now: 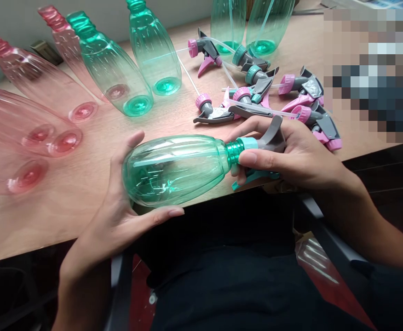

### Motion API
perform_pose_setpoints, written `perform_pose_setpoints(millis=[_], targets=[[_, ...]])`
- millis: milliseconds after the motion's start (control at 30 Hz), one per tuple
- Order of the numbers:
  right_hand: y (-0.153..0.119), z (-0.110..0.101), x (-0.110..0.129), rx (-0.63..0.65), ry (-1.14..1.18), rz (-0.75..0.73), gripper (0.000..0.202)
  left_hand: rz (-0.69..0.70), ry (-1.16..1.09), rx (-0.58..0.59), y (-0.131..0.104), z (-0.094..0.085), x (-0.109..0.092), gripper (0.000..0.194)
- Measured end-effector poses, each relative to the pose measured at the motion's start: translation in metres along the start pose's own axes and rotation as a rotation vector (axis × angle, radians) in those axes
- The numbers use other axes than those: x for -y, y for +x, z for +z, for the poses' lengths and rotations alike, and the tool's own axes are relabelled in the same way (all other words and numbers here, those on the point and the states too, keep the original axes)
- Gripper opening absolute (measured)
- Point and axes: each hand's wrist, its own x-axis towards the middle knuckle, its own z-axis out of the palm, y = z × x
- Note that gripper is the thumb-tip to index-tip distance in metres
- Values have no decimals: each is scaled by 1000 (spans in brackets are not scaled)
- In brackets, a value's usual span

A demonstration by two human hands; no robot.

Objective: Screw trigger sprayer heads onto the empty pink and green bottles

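Note:
A clear green spray bottle point(177, 170) lies sideways in the air over the table's near edge, its base to the left. My left hand point(118, 211) cups that base, thumb along the near side and fingers behind. At the neck, my right hand point(284, 151) grips a trigger sprayer point(268, 138) with a grey body and teal collar. The collar sits at the threaded neck; green thread still shows beside it. A pale dip tube runs inside the bottle. Part of the sprayer's trigger side is hidden by my right fingers.
Loose pink and teal trigger sprayers point(243, 94) lie in a heap beyond my right hand. Open green bottles point(113, 69) and pink bottles point(39, 78) stand at the left. Two more green bottles point(229, 23) with tubes inside stand at the back of the wooden table point(174, 124).

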Motion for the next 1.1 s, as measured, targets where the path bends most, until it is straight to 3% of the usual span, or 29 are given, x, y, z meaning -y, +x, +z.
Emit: perform_pose_setpoints(millis=[300,533,1100], targets=[[-1,1,1,-22,-16,-3,35,-7,-24,5,2,2,-2,111],[1,-1,-4,10,35,-69,27,135,6,24,4,-1,12,121],[2,-4,-4,59,68,-39,27,112,51,-1,2,-1,11,113]])
